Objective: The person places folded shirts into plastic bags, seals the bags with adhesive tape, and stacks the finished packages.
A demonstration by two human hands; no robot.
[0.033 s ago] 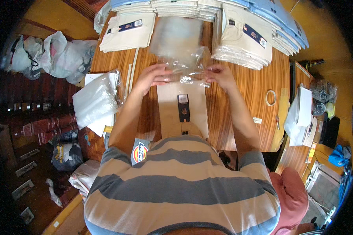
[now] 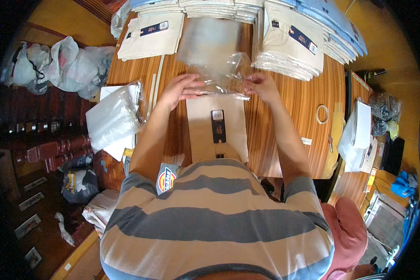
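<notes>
A clear plastic bag (image 2: 221, 86) lies stretched between my two hands, its near edge over the far end of a folded cream garment (image 2: 196, 121). My left hand (image 2: 183, 89) holds the bag's left side, thumb below and fingers above. At the right side, my right hand (image 2: 260, 87) pinches the bag between thumb and fingers. A dark hang tag (image 2: 218, 130) with a pale label rests on the garment, whose near end is hidden by my striped shirt. Beyond the bag, more flat translucent plastic (image 2: 210, 37) lies on the table.
On the wooden table (image 2: 294, 112), a cream garment stack (image 2: 289, 60) stands far right, another folded cream garment (image 2: 149, 44) far left. Blue garments (image 2: 331, 23) are piled behind. Plastic bags (image 2: 114, 119) lie left; a tape roll (image 2: 322, 114) and small cutter (image 2: 330, 143) lie right.
My right hand and the bag's near edge have shifted very slightly away from me. Both hands keep their hold.
</notes>
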